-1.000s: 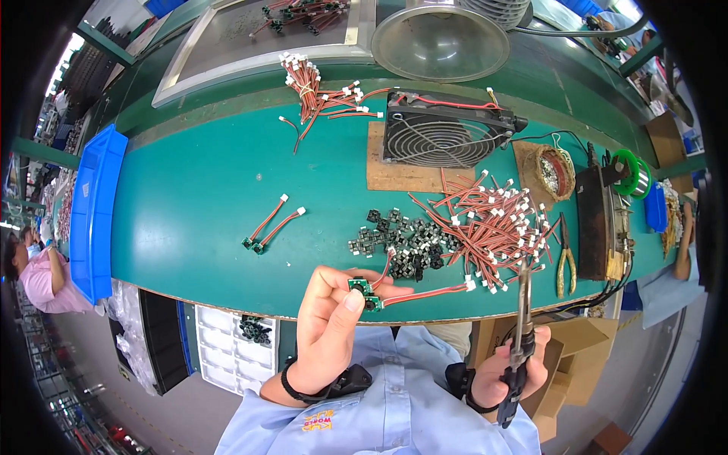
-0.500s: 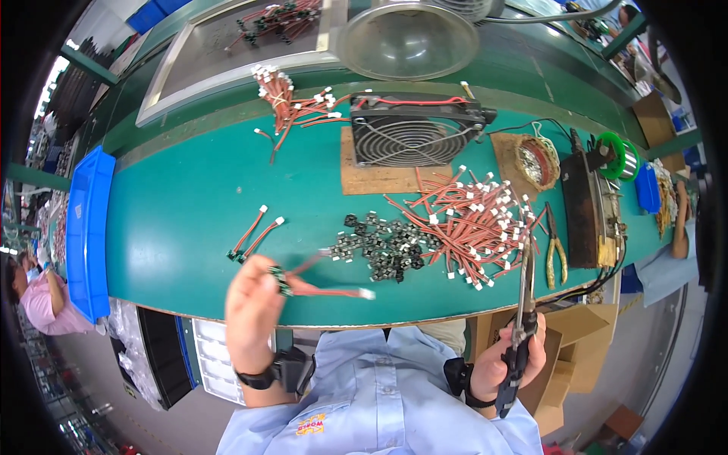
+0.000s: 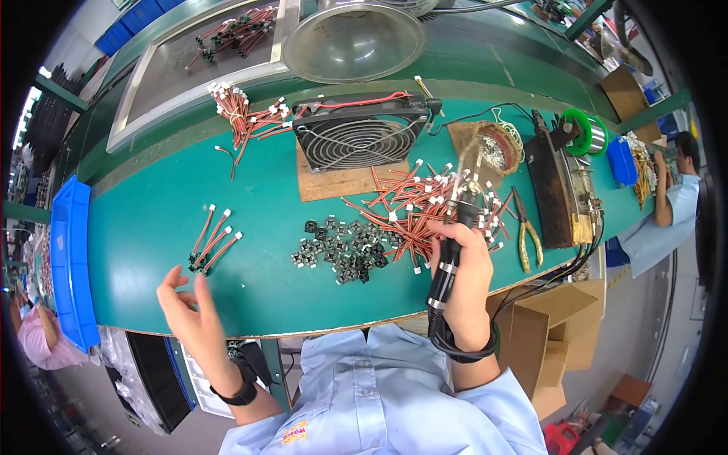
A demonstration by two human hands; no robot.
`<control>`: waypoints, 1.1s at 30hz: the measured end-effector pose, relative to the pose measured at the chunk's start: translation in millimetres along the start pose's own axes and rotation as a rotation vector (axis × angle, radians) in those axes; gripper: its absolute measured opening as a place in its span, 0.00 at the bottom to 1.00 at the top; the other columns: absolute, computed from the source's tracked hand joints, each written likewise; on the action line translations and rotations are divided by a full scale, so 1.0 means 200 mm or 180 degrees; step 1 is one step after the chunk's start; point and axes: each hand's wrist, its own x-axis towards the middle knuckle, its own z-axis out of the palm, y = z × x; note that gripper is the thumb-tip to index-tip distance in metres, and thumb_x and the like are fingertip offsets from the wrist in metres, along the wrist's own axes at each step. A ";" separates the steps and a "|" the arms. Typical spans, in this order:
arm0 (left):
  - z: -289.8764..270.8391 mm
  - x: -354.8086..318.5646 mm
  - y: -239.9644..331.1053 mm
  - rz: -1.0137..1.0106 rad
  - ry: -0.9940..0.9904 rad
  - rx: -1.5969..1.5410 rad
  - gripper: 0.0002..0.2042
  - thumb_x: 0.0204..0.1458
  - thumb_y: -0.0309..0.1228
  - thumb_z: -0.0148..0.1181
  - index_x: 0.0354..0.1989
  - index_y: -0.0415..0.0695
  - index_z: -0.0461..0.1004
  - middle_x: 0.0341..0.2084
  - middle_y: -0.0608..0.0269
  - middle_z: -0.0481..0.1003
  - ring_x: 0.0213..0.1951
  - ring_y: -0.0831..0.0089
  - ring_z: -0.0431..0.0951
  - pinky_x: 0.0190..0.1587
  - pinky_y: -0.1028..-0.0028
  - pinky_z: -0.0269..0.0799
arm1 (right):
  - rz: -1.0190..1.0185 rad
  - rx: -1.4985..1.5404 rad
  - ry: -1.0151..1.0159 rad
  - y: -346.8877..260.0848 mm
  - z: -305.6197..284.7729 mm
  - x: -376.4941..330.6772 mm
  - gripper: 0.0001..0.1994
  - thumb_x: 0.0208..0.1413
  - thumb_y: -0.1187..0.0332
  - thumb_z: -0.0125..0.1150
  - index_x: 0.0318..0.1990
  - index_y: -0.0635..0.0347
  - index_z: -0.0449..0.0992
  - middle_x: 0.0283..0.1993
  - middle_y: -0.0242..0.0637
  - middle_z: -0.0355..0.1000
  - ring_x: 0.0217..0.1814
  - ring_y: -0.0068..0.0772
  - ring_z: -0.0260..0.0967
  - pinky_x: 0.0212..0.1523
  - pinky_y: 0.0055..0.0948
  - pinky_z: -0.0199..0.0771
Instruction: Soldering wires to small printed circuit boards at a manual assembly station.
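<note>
My left hand (image 3: 193, 315) hovers at the near left of the green bench, fingers apart and with nothing in them. Just beyond its fingertips lies a small group of red wire leads (image 3: 216, 241) with white plugs, joined to little dark circuit boards (image 3: 198, 262). My right hand (image 3: 469, 277) is wrapped round the black handle of a soldering iron (image 3: 445, 284). The iron points away from me, its metal end over the right side of a pile of red wire leads (image 3: 409, 216). Left of that pile sits a heap of small black square circuit boards (image 3: 341, 250).
A black fan (image 3: 360, 136) stands behind the piles. To the right are a round tin (image 3: 506, 144), pliers (image 3: 526, 235), a dark metal box (image 3: 547, 189) and a green solder spool (image 3: 580, 133). A blue bin (image 3: 72, 265) edges the left; a co-worker (image 3: 671, 189) sits far right.
My left hand has let go of the wired circuit board, which now lies with the others at left. My right hand has swung the soldering iron up and leftward over the bench.
</note>
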 end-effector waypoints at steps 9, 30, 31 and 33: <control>0.06 -0.28 0.40 0.1935 -0.2156 -0.0901 0.12 0.42 0.25 0.62 0.37 0.40 0.70 0.37 0.58 0.71 0.34 0.66 0.70 0.39 0.68 0.64 | -0.0276 0.0368 -0.0083 0.07 0.05 0.03 0.16 0.48 0.85 0.55 0.43 0.61 0.64 0.31 0.38 0.70 0.30 0.25 0.68 0.31 0.18 0.68; 0.09 -0.38 0.45 0.0707 -0.2956 -0.2350 0.06 0.45 0.23 0.58 0.30 0.37 0.68 0.25 0.60 0.69 0.24 0.69 0.72 0.27 0.74 0.67 | -0.0340 0.1978 -0.0724 -0.14 -0.03 -0.34 0.10 0.49 0.79 0.55 0.36 0.53 0.65 0.49 0.62 0.66 0.52 0.49 0.65 0.54 0.42 0.58; 0.08 -0.37 0.44 0.1355 -0.2745 -0.1877 0.06 0.43 0.23 0.59 0.29 0.39 0.69 0.25 0.61 0.70 0.25 0.70 0.72 0.28 0.75 0.67 | -0.0507 0.1400 -0.0449 -0.16 -0.05 -0.31 0.12 0.45 0.79 0.58 0.36 0.53 0.66 0.46 0.56 0.69 0.48 0.48 0.67 0.50 0.39 0.61; 0.06 -0.34 0.42 0.2578 -0.2233 -0.0900 0.06 0.40 0.22 0.59 0.27 0.42 0.71 0.26 0.63 0.70 0.27 0.71 0.72 0.30 0.75 0.67 | -0.0833 0.0233 0.0091 -0.20 -0.10 -0.23 0.18 0.36 0.80 0.64 0.36 0.53 0.66 0.40 0.44 0.74 0.40 0.47 0.73 0.42 0.33 0.68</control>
